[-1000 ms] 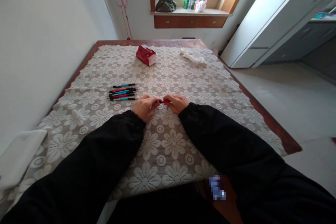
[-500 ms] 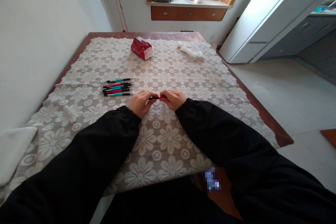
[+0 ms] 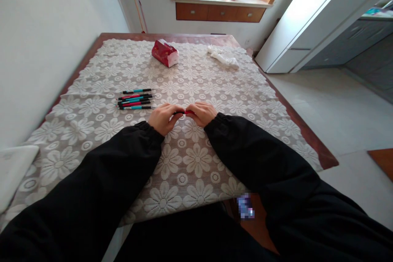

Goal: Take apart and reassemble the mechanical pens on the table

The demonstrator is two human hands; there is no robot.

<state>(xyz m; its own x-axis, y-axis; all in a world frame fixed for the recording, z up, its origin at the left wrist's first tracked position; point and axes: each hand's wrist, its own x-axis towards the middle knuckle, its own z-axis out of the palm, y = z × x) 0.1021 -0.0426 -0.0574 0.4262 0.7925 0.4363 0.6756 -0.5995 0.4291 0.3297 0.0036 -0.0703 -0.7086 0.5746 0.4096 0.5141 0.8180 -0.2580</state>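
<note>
Both hands meet over the near half of the table, closed on one red and black pen (image 3: 185,112). My left hand (image 3: 163,117) pinches its black end between thumb and fingers. The red end sits in the grip of my right hand (image 3: 202,113). Only a short stretch of the pen shows between the fingertips; the rest is hidden. To the left of my left hand lie several pens (image 3: 135,100), red, turquoise and black, side by side in a loose row.
A lace tablecloth (image 3: 196,159) covers the wooden table. Farther back lie a red tissue pack (image 3: 165,53) and a crumpled white plastic bag (image 3: 223,57). A white flat object (image 3: 18,168) rests at the left edge. A wall borders the left side.
The view has shifted slightly, so the table items appear a little higher. Both hands keep their hold on the pen, with barely any movement between them.
</note>
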